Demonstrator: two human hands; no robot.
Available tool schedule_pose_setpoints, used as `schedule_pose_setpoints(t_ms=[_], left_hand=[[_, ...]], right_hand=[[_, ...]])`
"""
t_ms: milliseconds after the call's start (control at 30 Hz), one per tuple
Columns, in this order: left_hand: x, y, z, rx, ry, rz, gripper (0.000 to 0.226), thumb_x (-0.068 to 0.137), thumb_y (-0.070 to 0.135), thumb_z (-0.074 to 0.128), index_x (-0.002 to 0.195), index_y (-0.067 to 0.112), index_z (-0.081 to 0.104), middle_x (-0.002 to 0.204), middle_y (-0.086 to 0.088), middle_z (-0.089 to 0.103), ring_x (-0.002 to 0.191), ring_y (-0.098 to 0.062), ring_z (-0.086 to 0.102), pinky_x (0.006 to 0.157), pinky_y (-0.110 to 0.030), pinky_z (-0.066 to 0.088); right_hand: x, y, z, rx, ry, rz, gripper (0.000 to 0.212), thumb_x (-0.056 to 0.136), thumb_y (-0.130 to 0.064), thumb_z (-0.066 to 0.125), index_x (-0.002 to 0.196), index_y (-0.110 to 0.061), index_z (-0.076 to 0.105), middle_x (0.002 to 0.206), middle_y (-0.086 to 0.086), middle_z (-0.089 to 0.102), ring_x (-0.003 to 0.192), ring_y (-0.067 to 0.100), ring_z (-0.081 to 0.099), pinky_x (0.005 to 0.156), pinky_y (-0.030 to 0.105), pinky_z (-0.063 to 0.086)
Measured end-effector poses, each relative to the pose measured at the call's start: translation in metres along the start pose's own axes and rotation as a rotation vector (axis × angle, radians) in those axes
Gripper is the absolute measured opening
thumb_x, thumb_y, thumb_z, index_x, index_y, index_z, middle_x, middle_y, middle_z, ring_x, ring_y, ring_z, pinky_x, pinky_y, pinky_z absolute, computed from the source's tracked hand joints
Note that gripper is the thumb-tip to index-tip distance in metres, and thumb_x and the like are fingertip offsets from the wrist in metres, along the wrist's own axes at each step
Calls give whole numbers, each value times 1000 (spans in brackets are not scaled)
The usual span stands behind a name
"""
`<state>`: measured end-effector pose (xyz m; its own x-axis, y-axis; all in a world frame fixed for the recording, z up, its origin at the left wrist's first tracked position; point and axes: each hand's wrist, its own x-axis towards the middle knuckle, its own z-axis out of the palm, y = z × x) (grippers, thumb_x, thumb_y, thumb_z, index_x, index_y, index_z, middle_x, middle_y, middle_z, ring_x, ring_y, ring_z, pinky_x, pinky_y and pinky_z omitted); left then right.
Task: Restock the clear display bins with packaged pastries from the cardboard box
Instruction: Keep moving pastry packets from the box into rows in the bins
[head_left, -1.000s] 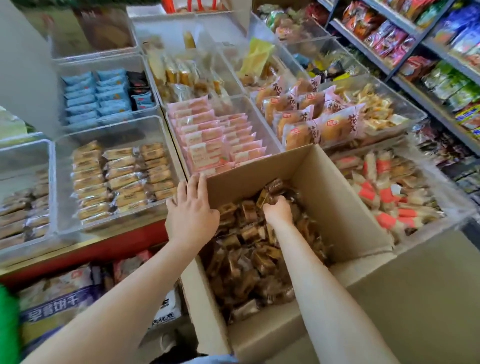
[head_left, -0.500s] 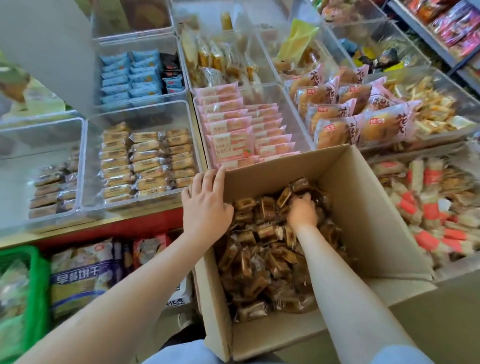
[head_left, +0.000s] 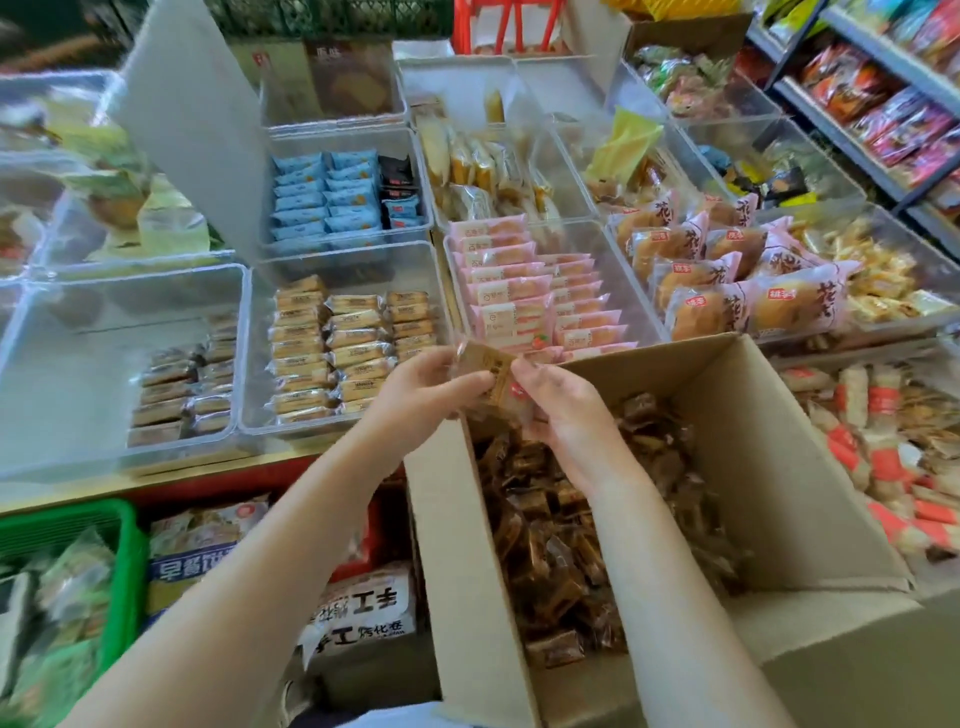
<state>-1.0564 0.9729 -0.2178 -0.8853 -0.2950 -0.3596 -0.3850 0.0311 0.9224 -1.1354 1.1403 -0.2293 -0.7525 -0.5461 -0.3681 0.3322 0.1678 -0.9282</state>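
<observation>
Between my hands I hold a small tan pastry in a clear, crinkly plastic wrapper (head_left: 493, 382), with a red mark near its right end (the print is too blurred to read). My left hand (head_left: 421, 392) pinches its left end with curled fingers; my right hand (head_left: 563, 402) curls round the right end. Its long axis runs upper left to lower right, tilted, above the far left corner of the open brown cardboard box (head_left: 779, 467), which is piled with dark brown wrapped pastries (head_left: 550, 545). Just beyond lies a clear plastic display bin of tan packets (head_left: 353, 270), bare at its far end
</observation>
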Motion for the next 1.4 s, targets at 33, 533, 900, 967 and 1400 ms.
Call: schedule_pose_setpoints(t_ms=[33, 533, 900, 967, 1400], left_hand=[[-4, -4, -18, -95, 7, -23, 27, 89, 35, 75, 112, 24, 67, 103, -4, 75, 88, -12, 73, 77, -32, 56], [-10, -166, -375, -263, 311, -93, 42, 85, -10, 70, 126, -4, 60, 83, 7, 72, 72, -2, 69, 68, -16, 55], [84, -227, -449, -392, 315, -450, 51, 107, 50, 30, 148, 21, 42, 135, -1, 52, 122, -24, 49, 97, -40, 41], [93, -232, -445, -427, 275, -427, 41, 107, 50, 29, 125, 24, 55, 109, 9, 58, 109, -19, 53, 85, -33, 43], [108, -241, -445, -491, 401, -397, 51, 106, 51, 31, 154, 33, 34, 147, 0, 47, 130, -23, 46, 110, -43, 39]], right_hand=[[2, -4, 21, -24, -4, -9, 46, 97, -47, 60, 110, -4, 68, 93, 6, 73, 78, 26, 57, 67, 29, 43], [140, 31, 384, -685, -230, -13, 24, 88, -25, 76, 103, -33, 60, 94, -10, 65, 90, 13, 65, 89, 36, 55], [297, 75, 485, -1177, 88, -296, 28, 95, -15, 62, 123, -20, 61, 121, -1, 63, 108, 21, 60, 95, 41, 52], [308, 87, 487, -1344, 25, -351, 28, 95, -12, 58, 123, -19, 61, 122, 0, 63, 113, 24, 58, 97, 43, 50], [320, 104, 485, -1571, -116, -467, 27, 97, -10, 54, 122, -20, 58, 116, 3, 66, 114, 28, 50, 99, 43, 35]])
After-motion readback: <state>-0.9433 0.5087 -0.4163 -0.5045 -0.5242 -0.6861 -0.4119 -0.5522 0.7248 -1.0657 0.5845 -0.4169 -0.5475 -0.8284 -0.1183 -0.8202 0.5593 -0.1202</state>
